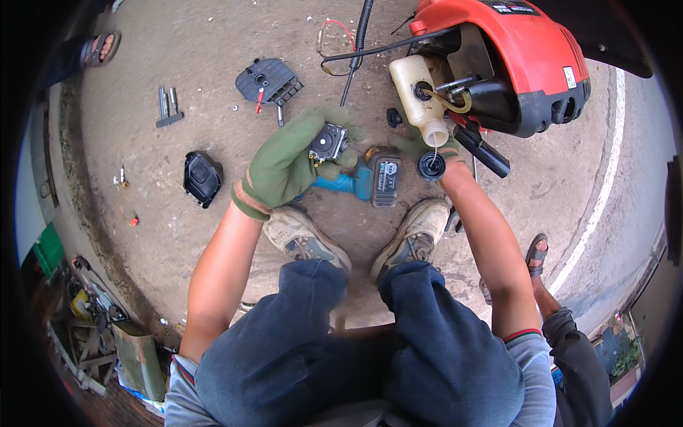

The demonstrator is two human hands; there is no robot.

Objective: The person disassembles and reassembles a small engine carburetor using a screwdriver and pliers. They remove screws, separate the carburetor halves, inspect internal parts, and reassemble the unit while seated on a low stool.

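My left hand (288,160), in a green work glove, is closed around a small metal carburetor (328,142) with a round black part on its face. A teal cordless power tool (340,183) with a black battery lies on the ground just beneath it. My right hand (451,148), also gloved in green, is behind the neck of a whitish plastic fuel tank (417,92). A black cap (431,166) hangs from the tank's mouth by a thin tether, in front of that hand. The right fingers are mostly hidden and blurred, so their grip does not show.
A red and black engine unit (512,57) lies at the upper right. On the ground are a black cover (269,80), a black housing (203,179), metal tools (168,107) and a black knob (394,118). Other people's feet (103,50) show at left and right.
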